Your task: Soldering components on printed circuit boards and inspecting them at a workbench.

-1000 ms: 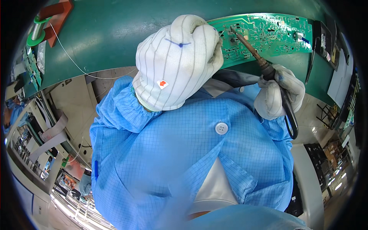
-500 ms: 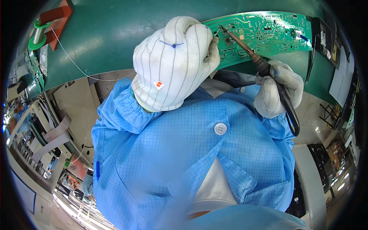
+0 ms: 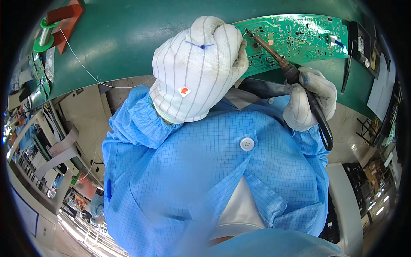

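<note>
My right hand (image 3: 309,98), in a white glove, grips a soldering iron (image 3: 316,109) by its black handle. The iron's brown shaft slants up and left, its tip over the left part of a long green circuit board (image 3: 317,47). In a striped white glove, my left hand (image 3: 201,68) is closed at the board's left end. Thin white solder wire (image 3: 81,68) runs from a green-ended spool (image 3: 44,37) towards the wrist of my left hand. The wire's end inside those fingers is hidden.
The spool sits on a red stand (image 3: 70,25) on the green bench (image 3: 124,30). A black tray (image 3: 366,47) stands right of the board, beside a white sheet (image 3: 381,88). More green boards (image 3: 39,75) lie at the far left.
My left hand has shifted slightly right and up along the board. The short wire end seen at its fingertips before no longer shows clearly. The iron stays nearly in place.
</note>
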### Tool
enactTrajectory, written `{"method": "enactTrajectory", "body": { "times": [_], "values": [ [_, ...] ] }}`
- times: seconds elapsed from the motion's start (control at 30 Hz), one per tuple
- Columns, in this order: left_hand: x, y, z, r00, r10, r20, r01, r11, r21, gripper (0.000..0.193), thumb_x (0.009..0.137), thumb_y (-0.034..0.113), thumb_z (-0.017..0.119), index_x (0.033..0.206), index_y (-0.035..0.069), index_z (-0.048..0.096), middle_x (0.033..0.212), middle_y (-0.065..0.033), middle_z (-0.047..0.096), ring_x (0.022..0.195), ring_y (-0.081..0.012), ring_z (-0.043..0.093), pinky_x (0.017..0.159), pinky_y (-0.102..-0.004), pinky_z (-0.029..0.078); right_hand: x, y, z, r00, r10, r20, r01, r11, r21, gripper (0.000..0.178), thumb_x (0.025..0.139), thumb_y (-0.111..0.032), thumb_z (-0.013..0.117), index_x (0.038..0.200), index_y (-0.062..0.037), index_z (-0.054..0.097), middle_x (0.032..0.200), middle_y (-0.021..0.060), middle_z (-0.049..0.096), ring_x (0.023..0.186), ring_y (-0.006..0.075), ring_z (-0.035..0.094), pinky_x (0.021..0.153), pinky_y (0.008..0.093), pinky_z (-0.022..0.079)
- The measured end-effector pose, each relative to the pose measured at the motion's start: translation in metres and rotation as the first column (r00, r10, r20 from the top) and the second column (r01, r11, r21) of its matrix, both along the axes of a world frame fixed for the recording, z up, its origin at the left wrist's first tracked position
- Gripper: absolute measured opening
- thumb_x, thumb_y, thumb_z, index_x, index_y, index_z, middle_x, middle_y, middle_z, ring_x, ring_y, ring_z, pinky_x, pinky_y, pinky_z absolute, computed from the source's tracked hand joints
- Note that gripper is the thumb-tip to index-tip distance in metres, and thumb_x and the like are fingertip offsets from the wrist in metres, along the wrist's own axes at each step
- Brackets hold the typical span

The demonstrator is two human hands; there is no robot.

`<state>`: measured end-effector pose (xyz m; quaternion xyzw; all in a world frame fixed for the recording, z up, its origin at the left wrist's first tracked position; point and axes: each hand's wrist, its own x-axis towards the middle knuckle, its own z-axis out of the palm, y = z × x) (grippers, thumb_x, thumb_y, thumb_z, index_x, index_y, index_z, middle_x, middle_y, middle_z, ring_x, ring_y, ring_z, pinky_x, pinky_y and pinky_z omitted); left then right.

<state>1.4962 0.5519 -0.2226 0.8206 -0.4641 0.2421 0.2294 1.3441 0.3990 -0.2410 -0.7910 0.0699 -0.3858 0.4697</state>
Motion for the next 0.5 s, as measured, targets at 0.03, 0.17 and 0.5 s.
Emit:
{"method": "enactTrajectory", "body": {
  "times": [0.03,0.17,0.5],
  "values": [
    [0.001,0.0,-0.001,1.0,-0.004,0.007,0.004,1.0,-0.001,0.021,0.063,0.013,0.079,0.073,0.013,0.06,0.078,-0.0005,0.062,0.062,-0.019,0.061,0.055,-0.0305,0.051,-0.003,-0.001,-0.002,1.0,0.007,0.005,-0.007,0.998,0.07,0.027,0.067,0.007,0.064,0.094,0.0022,0.058,0.082,0.0162,0.063,0.068,0.0246,0.064,0.061,0.0323,0.053],
    [0.001,-0.001,0.002,1.0,-0.001,-0.028,0.001,1.0,0.016,0.02,0.063,0.012,0.078,0.073,0.013,0.06,0.078,-0.0004,0.062,0.062,-0.0191,0.061,0.056,-0.0303,0.051,-0.004,-0.002,-0.003,1.0,0.005,0.014,-0.006,0.991,0.137,0.03,0.067,0.008,0.072,0.094,0.0004,0.062,0.088,0.014,0.067,0.076,0.0271,0.068,0.069,0.035,0.056],
    [0.004,0.004,0.019,0.961,-0.127,-0.244,0.111,0.991,-0.081,0.019,0.066,0.009,0.075,0.078,0.01,0.061,0.078,-0.0051,0.065,0.062,-0.0218,0.063,0.056,-0.0305,0.051,-0.022,-0.031,0.019,0.913,-0.403,0.061,0.371,0.884,0.283,0.017,0.092,0.002,0.05,0.105,0.003,0.06,0.089,0.0214,0.066,0.063,0.0192,0.062,0.058,0.0295,0.053]
  ]
}}
